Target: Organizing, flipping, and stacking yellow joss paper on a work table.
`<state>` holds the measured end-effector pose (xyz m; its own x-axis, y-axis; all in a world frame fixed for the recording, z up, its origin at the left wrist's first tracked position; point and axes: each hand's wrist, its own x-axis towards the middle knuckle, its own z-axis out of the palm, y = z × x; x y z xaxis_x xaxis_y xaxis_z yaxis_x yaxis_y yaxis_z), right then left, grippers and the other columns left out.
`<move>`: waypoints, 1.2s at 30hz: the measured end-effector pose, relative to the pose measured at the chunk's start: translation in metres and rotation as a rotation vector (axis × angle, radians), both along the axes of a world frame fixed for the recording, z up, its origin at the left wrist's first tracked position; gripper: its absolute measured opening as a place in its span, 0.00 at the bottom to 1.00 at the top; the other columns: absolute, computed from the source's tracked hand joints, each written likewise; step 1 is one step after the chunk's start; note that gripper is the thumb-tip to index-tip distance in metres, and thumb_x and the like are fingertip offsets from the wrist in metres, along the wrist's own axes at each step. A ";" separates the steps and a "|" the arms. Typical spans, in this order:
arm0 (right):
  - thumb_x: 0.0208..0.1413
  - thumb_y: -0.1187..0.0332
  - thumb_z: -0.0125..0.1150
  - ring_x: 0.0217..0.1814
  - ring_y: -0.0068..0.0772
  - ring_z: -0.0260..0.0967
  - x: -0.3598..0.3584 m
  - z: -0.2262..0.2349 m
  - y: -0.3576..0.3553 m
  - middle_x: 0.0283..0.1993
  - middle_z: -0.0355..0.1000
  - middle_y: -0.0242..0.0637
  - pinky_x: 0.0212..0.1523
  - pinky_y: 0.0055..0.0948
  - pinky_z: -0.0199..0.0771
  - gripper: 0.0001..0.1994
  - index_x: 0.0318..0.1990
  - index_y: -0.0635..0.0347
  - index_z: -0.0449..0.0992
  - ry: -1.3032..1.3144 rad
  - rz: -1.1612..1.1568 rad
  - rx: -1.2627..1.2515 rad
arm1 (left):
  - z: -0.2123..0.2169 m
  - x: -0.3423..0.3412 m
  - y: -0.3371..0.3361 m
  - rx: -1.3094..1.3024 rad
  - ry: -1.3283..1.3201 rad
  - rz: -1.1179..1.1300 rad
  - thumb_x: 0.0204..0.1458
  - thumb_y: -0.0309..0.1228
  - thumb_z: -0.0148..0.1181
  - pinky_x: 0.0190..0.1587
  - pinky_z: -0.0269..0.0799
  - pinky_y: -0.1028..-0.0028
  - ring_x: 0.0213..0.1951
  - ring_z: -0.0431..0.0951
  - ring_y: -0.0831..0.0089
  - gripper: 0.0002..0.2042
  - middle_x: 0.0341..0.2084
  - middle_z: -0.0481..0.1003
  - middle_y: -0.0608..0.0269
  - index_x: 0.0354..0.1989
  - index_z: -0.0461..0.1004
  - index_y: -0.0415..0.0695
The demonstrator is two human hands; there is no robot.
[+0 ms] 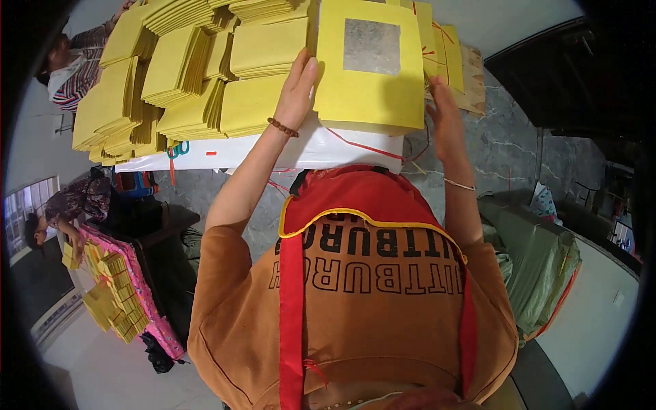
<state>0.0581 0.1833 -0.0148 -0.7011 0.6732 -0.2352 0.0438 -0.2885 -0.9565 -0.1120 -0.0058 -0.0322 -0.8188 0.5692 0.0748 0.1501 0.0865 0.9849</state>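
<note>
A thick stack of yellow paper sheets, with a grey-silver square on its top sheet like joss paper, lies in front of me on the table. My left hand is held flat along its left edge, fingers stretched out and together. On the opposite side, my right hand has its fingers extended near the right edge; whether it touches the paper, I cannot tell. Left of the stack stand several folded yellow paper bundles, piled in rows. Yellow sheets with red strings lie beyond my right hand.
The white table edge runs before my red apron, a red string across it. Green-handled scissors hang at its left. Two people are at the left, one by a pink-covered table with yellow bundles. A green covered pile stands right.
</note>
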 end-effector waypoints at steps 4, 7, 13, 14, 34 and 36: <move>0.62 0.58 0.37 0.62 0.24 0.50 -0.004 -0.007 -0.008 0.63 0.51 0.32 0.60 0.26 0.50 0.24 0.61 0.60 0.52 0.104 0.146 -0.090 | -0.009 0.008 0.013 0.112 -0.312 -0.023 0.57 0.47 0.38 0.62 0.40 0.73 0.63 0.45 0.67 0.32 0.62 0.46 0.50 0.62 0.43 0.34; 0.62 0.58 0.34 0.65 0.24 0.47 -0.004 -0.008 -0.010 0.64 0.49 0.32 0.62 0.25 0.47 0.24 0.62 0.59 0.50 0.138 0.148 -0.126 | -0.012 0.010 0.016 0.087 -0.255 -0.034 0.56 0.48 0.40 0.62 0.41 0.73 0.63 0.45 0.65 0.34 0.61 0.46 0.49 0.62 0.42 0.34; 0.63 0.58 0.31 0.67 0.26 0.42 -0.006 0.007 -0.017 0.66 0.44 0.34 0.64 0.25 0.42 0.25 0.63 0.62 0.46 0.147 0.129 -0.172 | 0.006 0.019 0.017 0.031 -0.157 -0.043 0.56 0.45 0.42 0.62 0.42 0.73 0.63 0.46 0.66 0.33 0.62 0.46 0.50 0.62 0.42 0.35; 0.63 0.58 0.31 0.67 0.26 0.41 -0.007 0.005 -0.016 0.67 0.43 0.35 0.64 0.26 0.41 0.25 0.63 0.62 0.45 0.153 0.135 -0.132 | 0.008 0.019 0.018 0.054 -0.174 -0.045 0.56 0.44 0.43 0.62 0.42 0.73 0.63 0.46 0.66 0.33 0.62 0.46 0.50 0.62 0.42 0.35; 0.51 0.62 0.55 0.68 0.46 0.39 -0.021 0.037 -0.040 0.64 0.46 0.51 0.63 0.36 0.44 0.25 0.56 0.61 0.62 0.174 0.370 0.664 | 0.051 0.013 0.045 0.306 -0.379 -0.137 0.49 0.20 0.50 0.44 0.67 0.78 0.42 0.71 0.76 0.22 0.42 0.70 0.58 0.55 0.57 0.37; 0.52 0.63 0.54 0.67 0.44 0.41 -0.014 0.028 -0.020 0.63 0.48 0.52 0.63 0.35 0.43 0.26 0.57 0.61 0.59 0.092 0.178 0.779 | 0.046 0.007 0.045 0.269 -0.288 -0.096 0.47 0.17 0.50 0.47 0.67 0.74 0.45 0.70 0.70 0.28 0.47 0.67 0.54 0.59 0.51 0.38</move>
